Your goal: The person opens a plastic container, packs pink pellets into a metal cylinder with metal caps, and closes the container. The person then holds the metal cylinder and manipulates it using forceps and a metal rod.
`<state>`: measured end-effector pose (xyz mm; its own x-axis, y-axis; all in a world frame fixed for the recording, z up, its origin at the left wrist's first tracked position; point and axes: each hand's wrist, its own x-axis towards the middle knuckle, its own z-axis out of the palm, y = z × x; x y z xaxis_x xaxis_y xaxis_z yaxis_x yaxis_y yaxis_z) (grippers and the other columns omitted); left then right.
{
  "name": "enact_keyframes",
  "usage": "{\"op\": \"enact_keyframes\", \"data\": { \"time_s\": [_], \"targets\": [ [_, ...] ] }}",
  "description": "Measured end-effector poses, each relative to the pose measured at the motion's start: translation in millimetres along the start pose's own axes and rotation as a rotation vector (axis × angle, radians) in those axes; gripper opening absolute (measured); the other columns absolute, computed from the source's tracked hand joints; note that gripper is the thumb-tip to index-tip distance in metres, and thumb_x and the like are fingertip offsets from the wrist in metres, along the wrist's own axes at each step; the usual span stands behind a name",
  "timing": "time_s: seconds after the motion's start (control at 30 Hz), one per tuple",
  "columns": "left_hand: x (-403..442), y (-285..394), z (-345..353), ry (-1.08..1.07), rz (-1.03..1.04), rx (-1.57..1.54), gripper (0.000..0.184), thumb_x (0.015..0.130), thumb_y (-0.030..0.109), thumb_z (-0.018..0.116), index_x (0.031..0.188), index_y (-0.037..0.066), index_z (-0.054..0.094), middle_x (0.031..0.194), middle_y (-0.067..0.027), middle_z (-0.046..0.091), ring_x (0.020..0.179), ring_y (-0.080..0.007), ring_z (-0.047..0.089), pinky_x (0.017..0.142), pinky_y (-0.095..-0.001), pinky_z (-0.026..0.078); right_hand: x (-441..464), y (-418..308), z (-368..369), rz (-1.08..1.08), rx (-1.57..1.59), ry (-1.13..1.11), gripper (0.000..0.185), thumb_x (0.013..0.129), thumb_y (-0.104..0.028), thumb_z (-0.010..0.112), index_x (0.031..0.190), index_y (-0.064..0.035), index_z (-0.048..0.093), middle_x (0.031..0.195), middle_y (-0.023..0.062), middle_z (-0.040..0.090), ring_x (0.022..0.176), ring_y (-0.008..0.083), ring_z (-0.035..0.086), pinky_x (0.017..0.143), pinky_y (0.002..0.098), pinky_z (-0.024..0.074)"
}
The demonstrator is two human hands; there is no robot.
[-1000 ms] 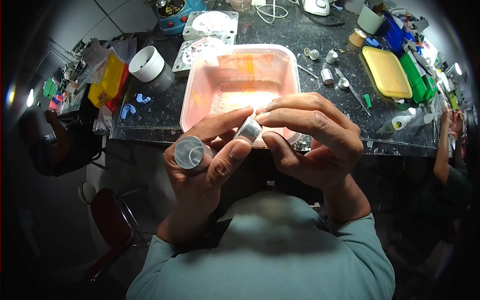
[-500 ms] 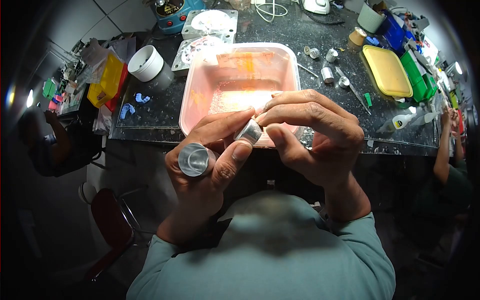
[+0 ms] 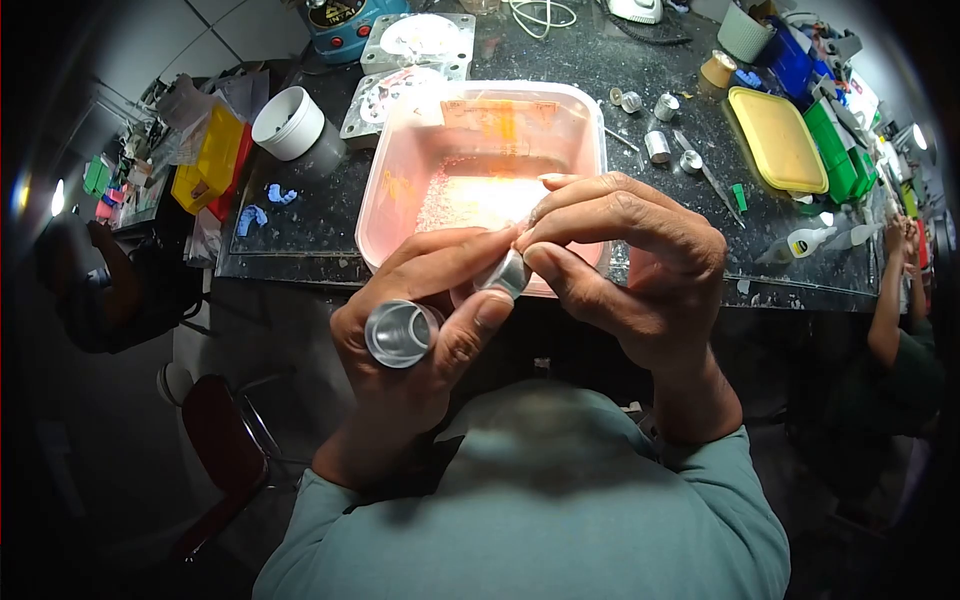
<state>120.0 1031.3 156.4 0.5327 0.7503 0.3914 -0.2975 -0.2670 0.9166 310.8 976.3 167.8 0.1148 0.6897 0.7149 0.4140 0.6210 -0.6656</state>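
Note:
My left hand (image 3: 415,290) pinches a small silvery metal cylinder (image 3: 508,274) between thumb and index finger. A clear cup (image 3: 398,334) is also held in its other fingers, its round opening facing up. The thumb and index finger of my right hand (image 3: 625,255) are pressed together at the cylinder's upper end; whatever is between them is too small to make out. Just beyond both hands stands a pinkish translucent tub (image 3: 385,190) with pink granules at its bottom.
A white bowl (image 3: 288,124) and metal mould plates (image 3: 415,45) stand left of the tub. On the right lie metal cylinders (image 3: 657,147), a knife (image 3: 722,188), a yellow lid (image 3: 778,140) and a glue bottle (image 3: 808,241). People are at both sides.
My right thumb has closed against its index finger. The metal cylinder has turned in my left fingers, and the clear cup has shifted slightly to the right and tilted.

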Motion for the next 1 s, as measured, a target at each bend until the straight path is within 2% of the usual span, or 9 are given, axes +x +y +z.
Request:
{"op": "enact_keyframes", "data": {
  "time_s": [0.07, 0.13, 0.33, 0.47, 0.57, 0.67, 0.83, 0.93, 1.0],
  "targets": [
    [0.5, -2.0, -0.9, -0.038, 0.039, 0.075, 0.034, 0.092, 0.009, 0.074, 0.122, -0.004, 0.068, 0.118, -0.0171, 0.068, 0.105, -0.0178, 0.065, 0.089, -0.0289, 0.052, -0.9, 0.0, -0.2, 0.036, 0.03, -0.001, 0.014, 0.077, 0.003, 0.078, 0.091, -0.0003, 0.074, 0.087, 0.0085, 0.074, 0.084, 0.0191, 0.071, 0.083, 0.0347, 0.0542],
    [0.2, -4.1, -0.2, -0.029, 0.054, 0.047, 0.033, 0.091, 0.008, 0.074, 0.122, -0.003, 0.069, 0.117, -0.0167, 0.068, 0.104, -0.0172, 0.065, 0.088, -0.0283, 0.052, -3.4, -0.9, 1.1, 0.097, 0.084, 0.009, 0.013, 0.078, 0.001, 0.076, 0.09, 0.0001, 0.074, 0.086, 0.009, 0.074, 0.088, 0.0209, 0.07, 0.1, 0.0457, 0.0503],
    [-1.5, -0.3, 3.3, 0.022, -0.03, -0.05, 0.034, 0.09, 0.007, 0.075, 0.121, -0.003, 0.069, 0.117, -0.016, 0.069, 0.102, -0.0164, 0.065, 0.086, -0.0274, 0.052, -2.4, -0.7, 0.0, 0.093, 0.111, -0.011, 0.017, 0.074, -0.002, 0.081, 0.09, -0.002, 0.075, 0.088, 0.0079, 0.074, 0.091, 0.0199, 0.07, 0.105, 0.0489, 0.0457],
    [-1.7, -0.8, 0.4, -0.002, -0.023, -0.003, 0.033, 0.09, 0.007, 0.075, 0.121, -0.004, 0.069, 0.117, -0.0164, 0.069, 0.104, -0.0172, 0.065, 0.088, -0.0284, 0.052, -1.6, 1.0, -2.3, 0.064, 0.116, -0.033, 0.014, 0.077, 0.001, 0.079, 0.09, 0.0003, 0.074, 0.087, 0.0085, 0.074, 0.088, 0.0187, 0.069, 0.09, 0.0348, 0.0523],
    [-1.1, -4.0, -0.5, -0.011, 0.027, 0.03, 0.033, 0.09, 0.007, 0.075, 0.121, -0.004, 0.069, 0.117, -0.0168, 0.069, 0.104, -0.0178, 0.065, 0.088, -0.0289, 0.052, -1.4, -1.3, -2.3, 0.096, 0.131, -0.025, 0.014, 0.077, 0.001, 0.079, 0.089, -0.0009, 0.074, 0.087, 0.0078, 0.073, 0.088, 0.0185, 0.069, 0.095, 0.0392, 0.0506],
    [-0.5, -2.8, -0.5, -0.009, 0.013, 0.021, 0.033, 0.09, 0.007, 0.075, 0.12, -0.005, 0.069, 0.117, -0.0177, 0.069, 0.104, -0.0191, 0.066, 0.089, -0.0295, 0.052, -2.5, -2.4, 0.3, 0.113, 0.112, -0.001, 0.013, 0.076, -0.001, 0.079, 0.088, -0.0027, 0.075, 0.086, 0.0071, 0.073, 0.089, 0.0188, 0.069, 0.104, 0.0485, 0.0475],
    [-1.4, -1.3, 0.7, -0.014, -0.02, -0.049, 0.033, 0.09, 0.008, 0.075, 0.12, -0.006, 0.069, 0.117, -0.019, 0.069, 0.108, -0.021, 0.066, 0.094, -0.0316, 0.051, -5.4, -0.8, 2.0, 0.081, 0.057, -0.014, 0.014, 0.077, 0.001, 0.077, 0.091, 0.0008, 0.073, 0.086, 0.0076, 0.072, 0.089, 0.0196, 0.069, 0.103, 0.0488, 0.0482],
    [-3.7, 1.5, 1.2, 0.002, -0.057, -0.053, 0.033, 0.091, 0.009, 0.075, 0.12, -0.006, 0.069, 0.118, -0.0193, 0.069, 0.109, -0.0214, 0.066, 0.096, -0.0324, 0.05, -5.9, 3.0, -0.6, 0.101, 0.15, -0.017, 0.014, 0.077, 0.001, 0.076, 0.091, 0.0016, 0.072, 0.088, 0.0092, 0.073, 0.09, 0.0202, 0.069, 0.104, 0.0498, 0.0478],
    [-3.0, 2.0, 0.8, 0.012, -0.052, -0.053, 0.033, 0.091, 0.01, 0.075, 0.12, -0.006, 0.069, 0.118, -0.0192, 0.069, 0.109, -0.0214, 0.066, 0.096, -0.0328, 0.05, -1.6, 0.0, -2.6, 0.001, 0.071, -0.026, 0.017, 0.076, 0.001, 0.078, 0.092, -0.0007, 0.073, 0.089, 0.0082, 0.074, 0.09, 0.0213, 0.071, 0.095, 0.042, 0.0529]
  ]
}}
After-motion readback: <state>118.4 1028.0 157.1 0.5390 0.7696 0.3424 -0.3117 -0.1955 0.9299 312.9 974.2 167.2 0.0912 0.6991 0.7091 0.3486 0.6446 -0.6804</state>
